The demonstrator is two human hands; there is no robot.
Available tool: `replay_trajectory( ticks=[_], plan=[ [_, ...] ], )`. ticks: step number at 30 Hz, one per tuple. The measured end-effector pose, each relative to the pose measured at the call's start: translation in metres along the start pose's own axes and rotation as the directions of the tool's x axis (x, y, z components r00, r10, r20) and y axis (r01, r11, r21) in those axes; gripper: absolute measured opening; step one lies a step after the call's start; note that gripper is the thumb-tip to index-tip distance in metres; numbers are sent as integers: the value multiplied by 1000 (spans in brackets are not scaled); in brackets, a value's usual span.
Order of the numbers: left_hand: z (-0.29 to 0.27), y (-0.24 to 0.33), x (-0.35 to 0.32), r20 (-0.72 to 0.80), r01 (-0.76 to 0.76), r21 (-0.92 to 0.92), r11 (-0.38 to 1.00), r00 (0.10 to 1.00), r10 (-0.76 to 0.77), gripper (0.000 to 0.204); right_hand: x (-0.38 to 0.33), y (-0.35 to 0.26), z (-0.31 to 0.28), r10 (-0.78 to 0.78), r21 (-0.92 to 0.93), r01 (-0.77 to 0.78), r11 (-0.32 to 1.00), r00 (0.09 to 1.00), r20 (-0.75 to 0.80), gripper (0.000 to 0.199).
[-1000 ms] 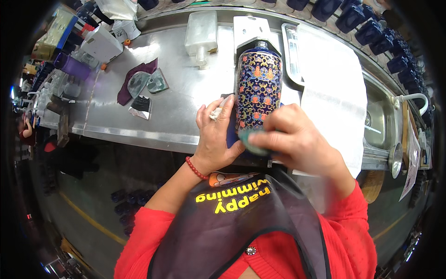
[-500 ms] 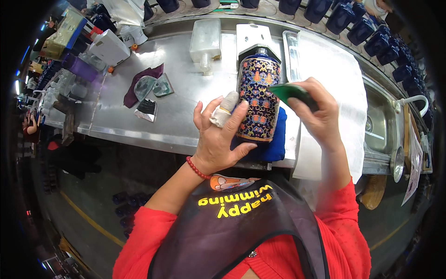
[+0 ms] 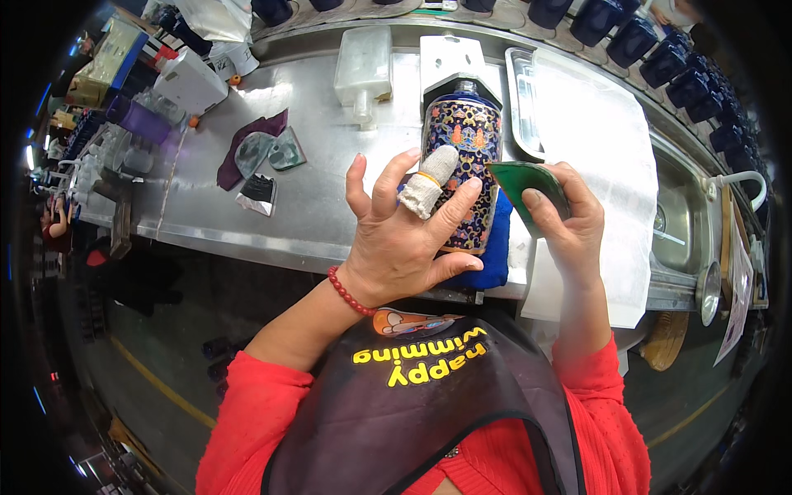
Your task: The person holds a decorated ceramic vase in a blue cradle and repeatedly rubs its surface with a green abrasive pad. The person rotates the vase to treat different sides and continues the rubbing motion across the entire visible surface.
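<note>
A dark blue bottle [image 3: 462,136] with an ornate floral pattern in gold, orange and pink lies on its back, neck pointing away from me, on a blue cloth [image 3: 497,252]. Spread across its left side and front is my left hand [image 3: 396,235], fingers apart; one finger wears a whitish knitted finger cover [image 3: 431,181]. Between thumb and fingers my right hand [image 3: 569,214] pinches a flat green scraper [image 3: 520,183], whose pointed corner is at the bottle's right edge. Whether that corner touches the bottle, I cannot tell. A dark angular holder [image 3: 452,82] surrounds the neck.
Beyond the bottle are a clear empty-looking bottle [image 3: 363,70] and a white perforated block [image 3: 450,54]. Purple cloth and clear pieces [image 3: 260,148] lie left. White sheeting [image 3: 598,165], a metal tray [image 3: 521,91] and a sink [image 3: 685,210] are right. Blue bottles [image 3: 594,23] line the far side.
My left hand has slid right and further over the bottle's front, its fingers spreading. My right hand has drawn slightly right and down, turning the green scraper so its flat face shows.
</note>
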State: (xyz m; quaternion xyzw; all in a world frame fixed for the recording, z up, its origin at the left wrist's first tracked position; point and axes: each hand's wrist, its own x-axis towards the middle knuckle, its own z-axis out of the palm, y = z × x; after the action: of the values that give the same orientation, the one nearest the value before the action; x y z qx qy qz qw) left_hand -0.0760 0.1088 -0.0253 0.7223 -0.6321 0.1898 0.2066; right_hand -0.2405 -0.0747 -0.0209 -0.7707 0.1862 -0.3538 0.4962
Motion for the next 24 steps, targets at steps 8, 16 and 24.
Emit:
replay_trajectory(
  ticks=[8,16,24],
  plan=[
    [-1,-1,-5,-35,77,0,997,996,-77,75,-3,0,1,30,-13,-30,999,999,-26,18],
    [0,0,-2,-63,23,-16,1000,998,-24,72,-6,-1,6,10,-12,-10,1000,1000,-9,17],
    [2,-8,-7,-37,101,-87,991,994,-105,81,-5,2,9,-112,-98,109,989,993,-30,22]
  ],
)
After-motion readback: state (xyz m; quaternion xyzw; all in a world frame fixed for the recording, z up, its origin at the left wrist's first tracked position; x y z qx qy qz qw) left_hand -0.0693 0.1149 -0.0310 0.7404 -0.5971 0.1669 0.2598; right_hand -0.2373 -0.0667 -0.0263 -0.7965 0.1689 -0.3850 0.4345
